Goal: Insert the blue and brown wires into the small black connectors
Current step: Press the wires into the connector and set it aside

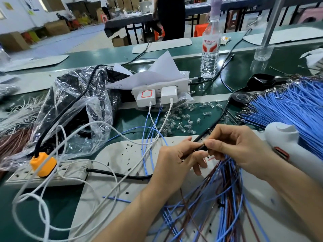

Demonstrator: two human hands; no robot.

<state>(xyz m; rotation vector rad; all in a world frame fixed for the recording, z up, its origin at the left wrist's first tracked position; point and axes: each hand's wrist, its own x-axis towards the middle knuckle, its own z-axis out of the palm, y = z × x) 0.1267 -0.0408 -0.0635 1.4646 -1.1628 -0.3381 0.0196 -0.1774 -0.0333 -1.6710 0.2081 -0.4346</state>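
My left hand (176, 159) and my right hand (239, 147) meet above the white work mat (122, 154). Between their fingertips is a small black connector (203, 147), pinched from both sides; most of it is hidden by fingers. A bundle of blue and brown wires (225, 194) hangs down from under both hands and spreads over the mat toward me. A big sheaf of loose blue wires (297, 109) with metal terminals lies at the right. Brown wires (12, 142) lie at the far left.
A white tool (286, 145) lies right of my right hand. Small clear bulbs (183, 121) are scattered behind my hands. A power strip with an orange plug (42, 164), white charger cables (70, 172), a plastic bag (75, 105), a charger block (157, 95) and a water bottle (209, 49) stand around.
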